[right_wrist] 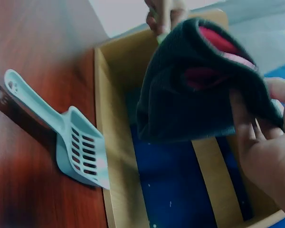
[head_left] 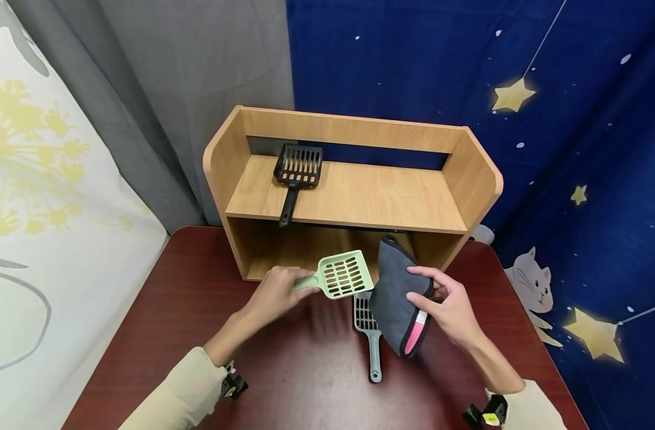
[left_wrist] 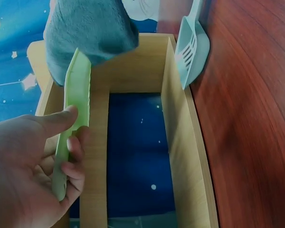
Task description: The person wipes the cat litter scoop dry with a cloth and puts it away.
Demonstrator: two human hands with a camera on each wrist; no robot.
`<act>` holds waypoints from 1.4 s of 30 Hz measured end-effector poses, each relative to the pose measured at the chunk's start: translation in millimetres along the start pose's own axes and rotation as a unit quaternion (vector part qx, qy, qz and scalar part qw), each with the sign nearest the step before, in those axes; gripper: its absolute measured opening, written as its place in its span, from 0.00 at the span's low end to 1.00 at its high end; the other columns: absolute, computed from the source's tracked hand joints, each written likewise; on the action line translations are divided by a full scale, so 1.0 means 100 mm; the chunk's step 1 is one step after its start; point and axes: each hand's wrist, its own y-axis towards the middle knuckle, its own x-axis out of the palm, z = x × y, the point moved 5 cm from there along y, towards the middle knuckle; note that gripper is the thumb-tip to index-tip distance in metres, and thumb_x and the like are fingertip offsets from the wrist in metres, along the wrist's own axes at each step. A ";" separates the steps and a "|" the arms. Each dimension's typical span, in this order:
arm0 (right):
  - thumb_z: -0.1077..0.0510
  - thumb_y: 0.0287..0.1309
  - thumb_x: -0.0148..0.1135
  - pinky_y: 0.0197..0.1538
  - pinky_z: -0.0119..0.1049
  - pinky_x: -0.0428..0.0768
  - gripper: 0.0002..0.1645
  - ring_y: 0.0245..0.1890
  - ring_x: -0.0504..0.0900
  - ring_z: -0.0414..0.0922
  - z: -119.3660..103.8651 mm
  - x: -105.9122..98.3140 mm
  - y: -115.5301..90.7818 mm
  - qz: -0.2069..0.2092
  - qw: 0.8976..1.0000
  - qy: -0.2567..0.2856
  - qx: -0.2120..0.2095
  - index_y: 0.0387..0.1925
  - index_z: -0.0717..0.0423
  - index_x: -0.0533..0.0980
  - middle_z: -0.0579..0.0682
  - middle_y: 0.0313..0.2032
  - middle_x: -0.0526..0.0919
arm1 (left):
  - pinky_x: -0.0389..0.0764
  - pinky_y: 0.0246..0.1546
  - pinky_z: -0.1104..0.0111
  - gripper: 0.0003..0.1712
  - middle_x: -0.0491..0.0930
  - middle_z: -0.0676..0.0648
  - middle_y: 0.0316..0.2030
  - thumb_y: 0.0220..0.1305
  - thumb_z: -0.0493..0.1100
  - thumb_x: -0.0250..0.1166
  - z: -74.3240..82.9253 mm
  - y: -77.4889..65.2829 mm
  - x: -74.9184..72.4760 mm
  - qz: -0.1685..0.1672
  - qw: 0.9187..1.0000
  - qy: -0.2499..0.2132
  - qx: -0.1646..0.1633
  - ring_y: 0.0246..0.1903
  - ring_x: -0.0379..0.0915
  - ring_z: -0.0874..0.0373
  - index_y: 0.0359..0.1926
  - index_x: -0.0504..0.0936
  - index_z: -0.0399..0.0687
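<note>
My left hand [head_left: 278,291] grips a pale green litter scoop [head_left: 327,288] by its handle, its slotted head pointing right over the front of the shelf. In my right hand [head_left: 452,307] is a folded dark grey cloth [head_left: 396,292], pinched along its dark-bordered edge, with pink and white showing inside the fold. The right wrist view shows the cloth [right_wrist: 180,109] bulging between finger and thumb. Scoop head and cloth hang close together, the cloth to the right. Partly behind the cloth, a grey-blue litter scoop [head_left: 375,352] lies on the table, its head toward the shelf.
A two-level wooden shelf [head_left: 376,197] stands at the back of the dark red table [head_left: 198,334]. On its upper level, at the left, rests a black litter scoop [head_left: 289,203] with its handle over the front edge. Curtains [head_left: 392,54] hang behind.
</note>
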 end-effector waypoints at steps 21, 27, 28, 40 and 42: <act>0.77 0.50 0.77 0.42 0.30 0.86 0.48 0.42 0.88 0.38 0.13 0.99 -0.06 0.073 0.992 0.004 -0.104 0.73 0.59 0.71 0.66 0.46 0.88 | 0.77 0.28 0.65 0.11 0.89 0.52 0.29 0.59 0.43 0.80 0.11 0.10 0.20 -0.003 0.998 0.016 -0.056 0.24 0.75 0.63 0.41 0.93 0.43; 0.78 0.46 0.79 0.37 0.26 0.84 0.51 0.37 0.87 0.37 0.07 0.92 -0.02 0.093 0.980 -0.072 -0.158 0.73 0.63 0.70 0.62 0.42 0.89 | 0.78 0.29 0.66 0.12 0.90 0.50 0.31 0.60 0.42 0.79 0.11 0.09 0.18 0.001 0.998 0.007 -0.059 0.26 0.77 0.62 0.42 0.93 0.41; 0.79 0.45 0.79 0.36 0.26 0.84 0.50 0.37 0.87 0.38 0.05 0.89 -0.01 0.097 0.977 -0.085 -0.170 0.71 0.65 0.71 0.63 0.43 0.89 | 0.78 0.29 0.65 0.12 0.90 0.49 0.31 0.60 0.42 0.79 0.12 0.08 0.17 0.002 0.998 0.005 -0.061 0.25 0.76 0.61 0.43 0.93 0.41; 0.82 0.47 0.73 0.34 0.22 0.80 0.25 0.34 0.81 0.35 -0.23 0.62 0.06 0.107 0.975 -0.105 -0.167 0.50 0.73 0.83 0.65 0.38 0.85 | 0.81 0.30 0.63 0.14 0.91 0.45 0.34 0.59 0.40 0.80 0.13 0.05 0.11 0.002 0.997 -0.004 -0.077 0.27 0.80 0.60 0.44 0.92 0.38; 0.83 0.46 0.73 0.34 0.23 0.82 0.24 0.35 0.81 0.35 -0.13 0.69 0.04 0.097 0.977 -0.084 -0.169 0.49 0.74 0.83 0.65 0.37 0.83 | 0.80 0.29 0.63 0.13 0.91 0.47 0.32 0.59 0.41 0.80 0.14 0.06 0.11 0.004 0.997 -0.001 -0.078 0.25 0.78 0.61 0.43 0.93 0.39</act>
